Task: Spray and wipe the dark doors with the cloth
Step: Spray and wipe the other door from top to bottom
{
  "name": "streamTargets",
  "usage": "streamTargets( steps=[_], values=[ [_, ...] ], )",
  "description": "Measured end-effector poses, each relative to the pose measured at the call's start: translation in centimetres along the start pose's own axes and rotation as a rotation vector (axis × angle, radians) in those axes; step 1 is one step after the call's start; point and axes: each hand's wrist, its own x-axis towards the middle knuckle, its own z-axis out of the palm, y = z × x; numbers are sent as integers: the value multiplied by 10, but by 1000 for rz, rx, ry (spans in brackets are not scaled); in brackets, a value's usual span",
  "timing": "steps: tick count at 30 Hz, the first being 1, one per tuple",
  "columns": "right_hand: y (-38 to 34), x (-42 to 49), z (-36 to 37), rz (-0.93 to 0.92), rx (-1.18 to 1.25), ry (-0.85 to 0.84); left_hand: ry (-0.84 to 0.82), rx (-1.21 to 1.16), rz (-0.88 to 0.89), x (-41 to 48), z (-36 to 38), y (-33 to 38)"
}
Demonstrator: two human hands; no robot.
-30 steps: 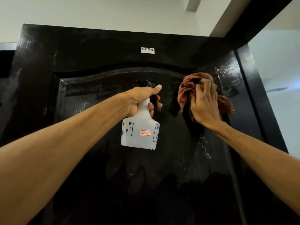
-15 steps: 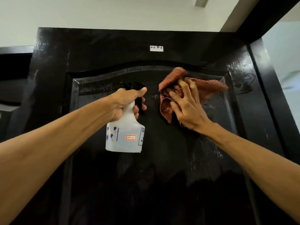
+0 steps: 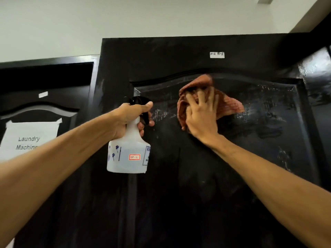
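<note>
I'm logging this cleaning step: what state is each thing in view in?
Spray bottle: roughly upright, gripped at the neck by the left hand.
Cloth: bunched, pressed against the door by the right hand, fingers spread.
Dark door: glossy, streaky smears on its upper panel.
Neighbouring door: paper sign taped on it.

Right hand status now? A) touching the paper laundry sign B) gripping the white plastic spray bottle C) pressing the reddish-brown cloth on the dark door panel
C: the right hand presses the reddish-brown cloth against the dark door; the left hand grips the white plastic spray bottle.
</note>
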Motion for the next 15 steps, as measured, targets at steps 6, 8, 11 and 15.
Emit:
streamTargets(
  steps=[6, 8, 11, 15],
  values=[
    [-40, 10, 17, -292, -71, -80, 32, -13, 13, -18, -47, -11],
    [-56, 17, 19, -61, -26, -29, 14, -11, -6, -23, -65, -16],
    [-95, -13, 42, -398, -83, -127, 8, -19, -19, -29, -84, -24],
    [-96, 6, 41, -472, -69, -258, 25, -12, -17, -33, -93, -32]
  ],
)
